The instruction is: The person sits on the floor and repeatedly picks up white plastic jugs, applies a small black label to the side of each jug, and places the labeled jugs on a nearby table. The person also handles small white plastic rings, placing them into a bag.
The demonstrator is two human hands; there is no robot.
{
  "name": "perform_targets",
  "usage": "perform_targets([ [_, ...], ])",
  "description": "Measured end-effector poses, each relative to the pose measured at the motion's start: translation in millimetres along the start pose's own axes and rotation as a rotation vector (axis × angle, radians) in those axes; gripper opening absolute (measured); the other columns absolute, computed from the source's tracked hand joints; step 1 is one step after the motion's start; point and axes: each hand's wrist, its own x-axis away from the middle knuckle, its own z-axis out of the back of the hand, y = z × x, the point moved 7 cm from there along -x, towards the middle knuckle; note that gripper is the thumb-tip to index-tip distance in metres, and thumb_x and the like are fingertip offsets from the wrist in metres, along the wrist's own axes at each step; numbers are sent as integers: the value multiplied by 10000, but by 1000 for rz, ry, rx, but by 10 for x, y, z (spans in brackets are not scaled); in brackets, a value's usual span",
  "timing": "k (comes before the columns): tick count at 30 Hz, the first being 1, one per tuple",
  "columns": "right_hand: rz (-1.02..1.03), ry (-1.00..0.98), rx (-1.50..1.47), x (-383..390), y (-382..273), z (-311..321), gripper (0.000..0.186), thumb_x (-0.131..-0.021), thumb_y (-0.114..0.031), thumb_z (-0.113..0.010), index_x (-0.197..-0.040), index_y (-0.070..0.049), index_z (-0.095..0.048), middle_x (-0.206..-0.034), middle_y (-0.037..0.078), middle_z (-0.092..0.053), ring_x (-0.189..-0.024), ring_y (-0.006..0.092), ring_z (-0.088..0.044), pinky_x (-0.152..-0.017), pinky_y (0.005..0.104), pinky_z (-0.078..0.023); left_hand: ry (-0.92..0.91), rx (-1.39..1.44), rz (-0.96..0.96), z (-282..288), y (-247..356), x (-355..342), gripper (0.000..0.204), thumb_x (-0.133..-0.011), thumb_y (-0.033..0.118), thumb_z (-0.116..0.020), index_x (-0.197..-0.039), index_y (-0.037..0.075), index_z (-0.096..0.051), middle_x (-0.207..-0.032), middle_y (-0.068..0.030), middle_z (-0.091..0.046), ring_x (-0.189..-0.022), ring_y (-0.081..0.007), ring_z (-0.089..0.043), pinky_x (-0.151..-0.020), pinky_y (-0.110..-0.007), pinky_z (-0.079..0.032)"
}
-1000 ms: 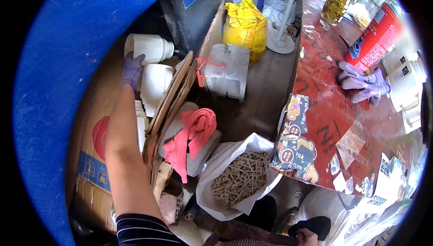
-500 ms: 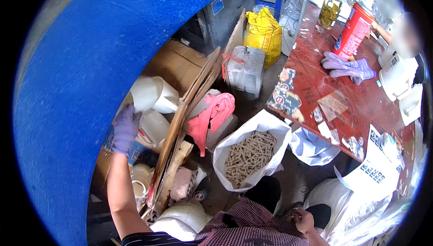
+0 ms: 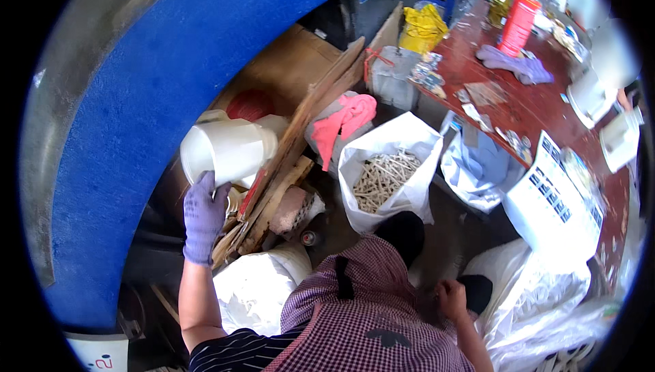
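Observation:
My left hand (image 3: 205, 215), in a purple knit glove, is at the left of the view with its fingers closed at the lower rim of a white plastic jug (image 3: 232, 150). The jug lies tilted, its wide mouth toward the left, above a bin walled with cardboard and boards. Behind it a round red thing (image 3: 250, 105) shows in part. Bare, my right hand (image 3: 450, 298) rests low near my right knee, fingers curled; whatever they may hold is hidden.
An open white sack (image 3: 431, 167) of short pale sticks stands ahead. Wooden boards (image 3: 300, 133) edge the bin. At right, a red table (image 3: 495, 102) bears a red canister (image 3: 520, 21) and purple gloves (image 3: 515, 64). A blue curved machine body (image 3: 157, 79) fills the left.
My left hand has gone from among the white containers in the bin to the jug's rim, and the jug now sits higher and nearer. The view has shifted; my right hand stays curled.

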Motion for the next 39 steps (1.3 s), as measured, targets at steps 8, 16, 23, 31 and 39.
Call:
perform_targets([
  [8, 451, 353, -114, -131, -2066, 1031, 439, -817, -37, -679, -1251, -55, -614, -1260, 151, -622, -1186, 367, -568, -1007, 411, -461, -412, 1735, 511, -1105, 1070, 773, 563, -909, 146, -643, -1415, 11, -437, -1339, -115, -562, -1185, -247, -574, -1000, -381, -471],
  [16, 673, 327, 6, 97, -2404, 958, 265, -837, -165, -708, -1072, -43, -685, -1039, 109, -704, -1035, 282, -648, -1027, 433, -419, -1312, 1826, 728, -1805, 1790, 1977, 596, -975, 352, -570, -1449, 23, -418, -1420, -141, -520, -1316, -276, -496, -1118, -414, -377],
  [23, 574, 244, 357, 50, -2550, 288, 172, -857, -180, -643, -962, -55, -697, -950, 149, -709, -930, 301, -671, -899, 409, -480, -956, 1016, -611, -1385, 2204, 996, 1146, -665, 148, -885, -1550, 7, -171, -1554, -194, -318, -1425, -292, -345, -1191, -395, -250],
  [31, 883, 101, 447, 247, -2781, 772, 254, -784, -155, -668, -1033, -117, -701, -1018, 66, -717, -908, 261, -674, -917, 390, -503, -1007, 1215, -691, -1765, 2766, 1077, 1334, -567, 241, -945, -1561, 10, -86, -1439, -178, -446, -1307, -280, -470, -1121, -382, -361],
  [39, 994, 274, 532, 393, -3275, 826, 418, -858, -351, -703, -974, 48, -653, -882, 160, -723, -842, 263, -722, -906, 433, -564, -1242, 1458, -908, -1147, 3074, 670, 1426, -536, 496, -939, -1565, 29, -68, -1235, -156, -619, -1146, -290, -604, -1044, -398, -438],
])
